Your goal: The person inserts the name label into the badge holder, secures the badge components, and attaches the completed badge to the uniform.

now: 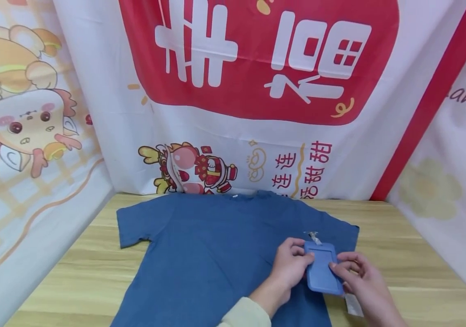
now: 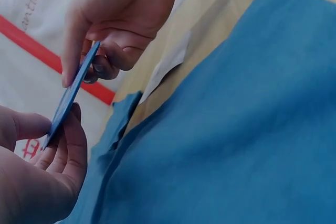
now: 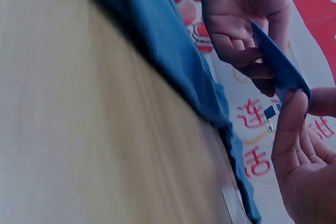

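Both hands hold a blue badge holder (image 1: 324, 269) by its two long sides, raised above a blue T-shirt (image 1: 216, 254). My left hand (image 1: 292, 268) pinches the left edge, thumb on the front face and fingers behind. On the opposite edge my right hand (image 1: 361, 279) pinches in the same way. A metal clip (image 1: 313, 237) on a clear strap sticks up from the holder's top. Seen nearly edge-on in the left wrist view, the holder (image 2: 73, 95) is thin and flat. The right wrist view shows its plain back (image 3: 281, 66).
The T-shirt lies spread on a wood-grain table (image 1: 73, 268), collar toward the back. A white slip (image 1: 353, 305) lies beside the shirt, partly behind the right hand. Printed cloth (image 1: 102, 113) hangs at the back and both sides.
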Available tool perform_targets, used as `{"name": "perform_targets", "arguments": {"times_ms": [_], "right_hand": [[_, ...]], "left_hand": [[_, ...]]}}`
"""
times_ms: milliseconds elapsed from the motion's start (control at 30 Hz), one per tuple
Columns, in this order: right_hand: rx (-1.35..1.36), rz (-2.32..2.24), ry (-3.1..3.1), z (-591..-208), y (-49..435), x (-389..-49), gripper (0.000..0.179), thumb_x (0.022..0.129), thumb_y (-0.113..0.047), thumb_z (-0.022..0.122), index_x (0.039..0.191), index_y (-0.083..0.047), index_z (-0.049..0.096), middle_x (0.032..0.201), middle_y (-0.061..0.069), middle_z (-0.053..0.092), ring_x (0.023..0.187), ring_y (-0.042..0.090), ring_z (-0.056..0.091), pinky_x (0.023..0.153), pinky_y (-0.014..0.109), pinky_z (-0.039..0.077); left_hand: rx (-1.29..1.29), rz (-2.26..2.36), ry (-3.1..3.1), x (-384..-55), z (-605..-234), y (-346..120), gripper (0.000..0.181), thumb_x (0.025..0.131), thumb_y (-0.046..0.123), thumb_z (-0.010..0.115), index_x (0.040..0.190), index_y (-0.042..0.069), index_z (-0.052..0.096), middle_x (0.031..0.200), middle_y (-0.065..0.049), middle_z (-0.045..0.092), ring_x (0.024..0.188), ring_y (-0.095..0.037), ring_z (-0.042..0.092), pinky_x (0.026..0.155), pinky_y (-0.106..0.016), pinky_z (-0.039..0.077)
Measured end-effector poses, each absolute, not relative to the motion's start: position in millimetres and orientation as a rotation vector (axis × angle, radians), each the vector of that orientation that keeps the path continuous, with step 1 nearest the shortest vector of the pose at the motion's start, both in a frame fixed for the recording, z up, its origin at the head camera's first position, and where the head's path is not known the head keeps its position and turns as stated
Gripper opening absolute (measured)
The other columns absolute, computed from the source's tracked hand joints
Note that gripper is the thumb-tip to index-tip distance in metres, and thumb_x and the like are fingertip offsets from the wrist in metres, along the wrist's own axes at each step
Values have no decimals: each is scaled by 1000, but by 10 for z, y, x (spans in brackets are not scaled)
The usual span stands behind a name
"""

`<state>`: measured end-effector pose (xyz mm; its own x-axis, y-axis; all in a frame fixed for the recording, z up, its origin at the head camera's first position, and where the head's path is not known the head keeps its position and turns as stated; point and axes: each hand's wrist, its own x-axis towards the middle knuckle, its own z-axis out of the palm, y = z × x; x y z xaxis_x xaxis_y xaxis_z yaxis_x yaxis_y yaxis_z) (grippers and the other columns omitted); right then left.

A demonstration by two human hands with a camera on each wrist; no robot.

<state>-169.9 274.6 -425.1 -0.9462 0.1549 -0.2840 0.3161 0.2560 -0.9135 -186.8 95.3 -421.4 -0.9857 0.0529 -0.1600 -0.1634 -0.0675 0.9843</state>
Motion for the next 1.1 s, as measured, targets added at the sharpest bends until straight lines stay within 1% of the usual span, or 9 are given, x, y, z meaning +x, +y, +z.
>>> {"name": "perform_targets", "arguments": {"times_ms": [67, 167, 367, 533, 800, 1100], "right_hand": [[433, -1821, 2356, -4255, 2628, -1721, 48, 107, -29, 69, 142, -3, 47, 103, -1, 70, 86, 17, 64, 72, 30, 59], [415, -1890, 2321, -4261, 2443, -1737, 43, 106, -24, 70, 137, -2, 50, 99, 0, 71, 78, 19, 64, 66, 31, 58], [365, -1993, 2279, -4219, 2043, -1794, 43, 101, -22, 77, 132, -2, 54, 95, 2, 69, 70, 19, 61, 59, 30, 56], [316, -2069, 2232, -4177, 1746, -1838, 38, 99, -19, 79, 126, -3, 57, 94, 3, 68, 69, 19, 60, 56, 30, 54], [301, -2174, 2120, -4242, 1407, -1874, 35, 99, -20, 79, 123, -4, 60, 91, 2, 69, 70, 18, 60, 55, 29, 51], [350, -2217, 2063, -4375, 1232, -1848, 36, 96, -21, 82, 123, -5, 63, 91, 2, 70, 70, 17, 60, 56, 30, 51]], "left_hand": [[-99, 2200, 2022, -1893, -4187, 820, 29, 96, 7, 77, 123, 11, 68, 94, -1, 74, 72, -11, 64, 63, -27, 55], [-65, 2198, 2019, -1919, -4164, 622, 33, 96, 8, 78, 127, 9, 67, 95, -1, 75, 73, -10, 65, 63, -26, 55], [-64, 2220, 2016, -1957, -4124, 213, 38, 97, 13, 78, 133, 9, 68, 101, -4, 78, 79, -11, 66, 68, -27, 54], [-123, 2215, 2029, -1950, -4063, -74, 40, 98, 17, 78, 136, 10, 67, 105, -4, 79, 85, -14, 68, 73, -29, 54], [-174, 2253, 1944, -1932, -4069, -460, 49, 99, 21, 78, 144, 9, 63, 108, -1, 80, 85, -15, 67, 74, -28, 55], [-187, 2310, 1868, -1903, -4206, -660, 55, 98, 15, 79, 149, 4, 62, 102, 1, 78, 82, -13, 68, 73, -29, 59]]}}
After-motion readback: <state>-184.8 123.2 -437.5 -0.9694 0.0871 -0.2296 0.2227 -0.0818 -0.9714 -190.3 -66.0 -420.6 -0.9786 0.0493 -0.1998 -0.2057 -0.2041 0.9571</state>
